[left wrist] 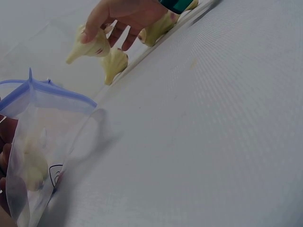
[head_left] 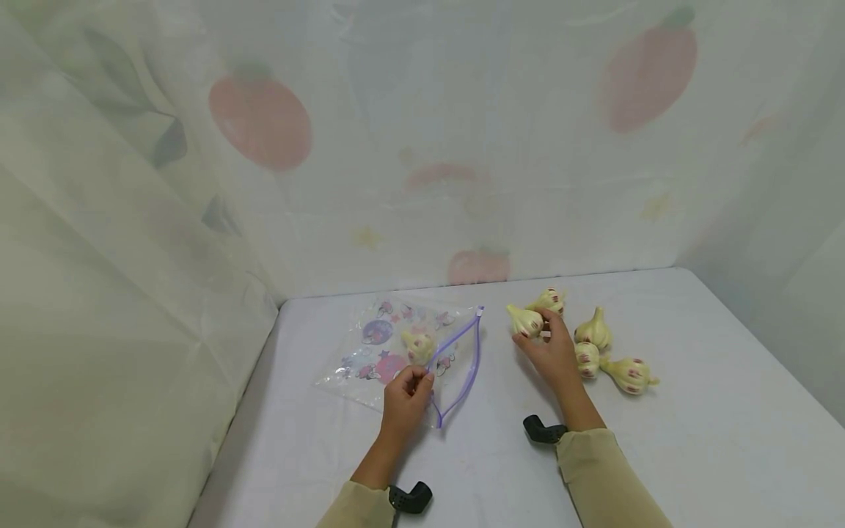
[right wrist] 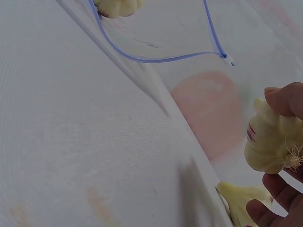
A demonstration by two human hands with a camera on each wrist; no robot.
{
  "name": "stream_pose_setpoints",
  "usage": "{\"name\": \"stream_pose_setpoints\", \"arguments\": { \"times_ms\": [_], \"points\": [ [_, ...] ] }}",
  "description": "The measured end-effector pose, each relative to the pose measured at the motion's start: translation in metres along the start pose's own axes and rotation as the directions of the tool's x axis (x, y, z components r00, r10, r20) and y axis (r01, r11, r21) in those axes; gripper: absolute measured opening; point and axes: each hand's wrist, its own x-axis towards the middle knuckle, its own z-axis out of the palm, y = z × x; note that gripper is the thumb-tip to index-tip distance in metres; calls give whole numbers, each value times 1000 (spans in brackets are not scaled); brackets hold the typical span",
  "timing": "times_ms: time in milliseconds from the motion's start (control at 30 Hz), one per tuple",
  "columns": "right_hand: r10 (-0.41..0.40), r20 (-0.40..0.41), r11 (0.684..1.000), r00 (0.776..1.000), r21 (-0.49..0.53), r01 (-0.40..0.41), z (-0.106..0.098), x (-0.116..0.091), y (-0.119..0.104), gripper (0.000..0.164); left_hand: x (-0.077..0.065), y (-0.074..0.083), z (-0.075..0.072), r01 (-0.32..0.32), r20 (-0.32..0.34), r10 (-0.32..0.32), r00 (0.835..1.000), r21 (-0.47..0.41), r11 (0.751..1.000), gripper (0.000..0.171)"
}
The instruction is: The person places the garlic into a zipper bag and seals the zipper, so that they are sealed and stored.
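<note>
My left hand (head_left: 404, 400) pinches the near edge of a clear zip bag (head_left: 356, 363) by its purple zip strip (head_left: 472, 370). The bag's mouth gapes toward the right, and one garlic bulb (head_left: 419, 347) lies inside, blurred through the plastic in the left wrist view. With thumb and fingers, my right hand (head_left: 557, 356) grips another garlic bulb (head_left: 524, 321), raised off the table in the left wrist view. In the right wrist view, roots show on this held bulb (right wrist: 267, 142). Just behind it sits a further garlic bulb (head_left: 550, 298).
Right of my right hand, three garlic bulbs (head_left: 630, 375) lie close together on the white table (head_left: 488, 469). A fruit-printed curtain (head_left: 370, 198) hangs along the table's back, and another cloth (head_left: 112, 330) hangs at the left.
</note>
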Motion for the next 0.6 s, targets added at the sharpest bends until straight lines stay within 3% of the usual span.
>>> {"name": "stream_pose_setpoints", "arguments": {
  "times_ms": [233, 400, 600],
  "points": [
    [-32, 13, 999, 999, 5, 32, 0, -1, 0, 67, 0, 0, 1, 13, -12, -13, 1000, 6, 1000, 8],
    [-21, 92, 1000, 996, 21, 19, 1, -2, -4, 69, 0, 0, 1, 21, -10, -21, 1000, 24, 999, 8],
    [-35, 203, 999, 978, 47, 26, 1, -5, -9, 66, 4, -29, 7, 27, -27, -26, 999, 17, 999, 7]
  ]
}}
